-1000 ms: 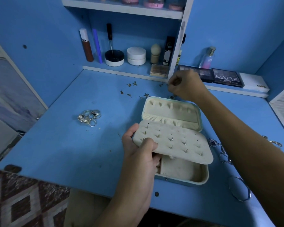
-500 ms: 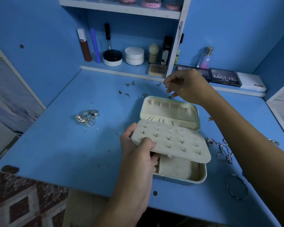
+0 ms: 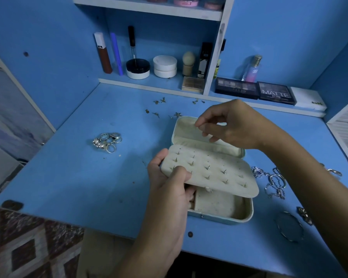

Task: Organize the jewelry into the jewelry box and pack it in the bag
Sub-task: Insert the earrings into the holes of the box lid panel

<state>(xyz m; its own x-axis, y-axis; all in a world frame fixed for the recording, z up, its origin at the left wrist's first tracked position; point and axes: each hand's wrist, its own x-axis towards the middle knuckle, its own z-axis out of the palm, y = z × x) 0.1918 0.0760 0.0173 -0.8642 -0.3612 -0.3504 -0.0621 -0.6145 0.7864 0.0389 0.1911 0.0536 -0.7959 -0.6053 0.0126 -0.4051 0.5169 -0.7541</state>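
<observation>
while the left hand grips the earring panel, right hand pinching something tiny above the jewelry box

A left hand grips the earring panel of an open jewelry box on a blue table, while the right hand pinches something small above the lid.

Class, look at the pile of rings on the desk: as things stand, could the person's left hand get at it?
Probably not yet: the left hand grips the earring panel of the jewelry box. The desk towards the rings lies bare.
</observation>
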